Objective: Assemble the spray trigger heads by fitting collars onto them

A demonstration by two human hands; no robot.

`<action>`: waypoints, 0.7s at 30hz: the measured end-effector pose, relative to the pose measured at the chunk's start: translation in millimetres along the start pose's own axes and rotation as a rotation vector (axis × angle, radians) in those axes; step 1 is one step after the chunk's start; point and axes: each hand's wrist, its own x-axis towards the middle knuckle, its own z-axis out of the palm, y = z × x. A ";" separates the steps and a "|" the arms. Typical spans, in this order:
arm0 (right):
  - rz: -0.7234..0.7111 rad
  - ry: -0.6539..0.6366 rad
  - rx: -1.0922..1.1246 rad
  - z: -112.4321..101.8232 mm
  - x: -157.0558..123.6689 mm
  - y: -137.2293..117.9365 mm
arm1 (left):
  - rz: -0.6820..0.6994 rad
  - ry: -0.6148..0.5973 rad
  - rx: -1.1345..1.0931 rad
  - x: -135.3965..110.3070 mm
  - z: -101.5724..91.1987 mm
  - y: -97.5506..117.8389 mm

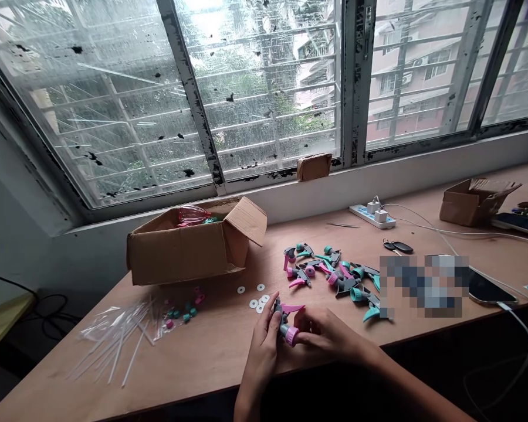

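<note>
Near the front edge of the table, my left hand [264,335] is closed around a grey and pink trigger spray head [291,336]. Its pink trigger points right and its pink collar faces down and towards me. My right hand [323,329] has curled fingers that grip the collar end from the right. Just behind my left hand lie several flat white ring washers [253,303]. Beyond my right hand is a loose pile of more spray heads, pink and grey ones [300,275] and teal and grey ones [364,298].
Left on the table are thin clear tubes [114,351], a plastic bag [99,325] and small pink and teal caps [187,315]. Behind stands an open cardboard box [180,258]. A power strip [372,215], keys [398,247], a phone [488,287] on a cable and a smaller box [462,205] lie right.
</note>
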 end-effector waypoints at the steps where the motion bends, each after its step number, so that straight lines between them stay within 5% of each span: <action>1: -0.016 -0.011 -0.009 -0.3 -0.3 0.0 | 0.002 -0.009 0.011 0.5 0.3 -0.1; 6: -0.109 -0.047 -0.065 -1.4 -0.3 -1.4 | -0.010 -0.055 0.071 1.2 2.5 -0.1; 11: -0.077 0.078 -0.106 -1.6 0.6 -3.9 | 0.043 -0.158 0.210 -2.0 3.2 -0.4; 21: -0.118 0.083 -0.075 -2.5 1.6 -6.0 | 0.038 -0.163 0.300 -7.3 6.9 4.3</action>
